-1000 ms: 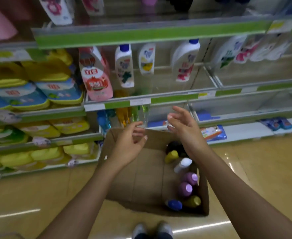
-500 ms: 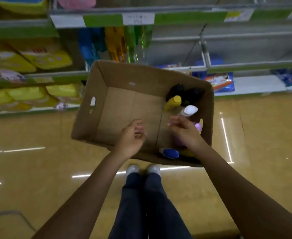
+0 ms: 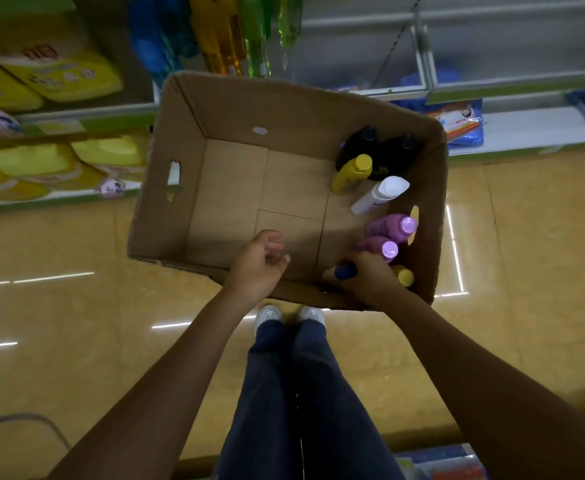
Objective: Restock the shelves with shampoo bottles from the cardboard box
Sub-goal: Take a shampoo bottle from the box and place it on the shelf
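1. You stand on a glossy tan floor [image 3: 76,341] facing the shop shelves [image 3: 526,95], with the cardboard box [image 3: 235,188] at your feet.
2. Your right hand [image 3: 367,282] curls round the blue-capped bottle [image 3: 345,271], in the box's near right corner, ready to lift it.
3. That bottle seems to lie tilted, cap pointing left toward your other hand.
4. Your left hand [image 3: 260,268] hovers loosely curled, holding nothing.
5. Beyond your right hand, the remaining bottles [image 3: 388,233] lean along the box's right wall.
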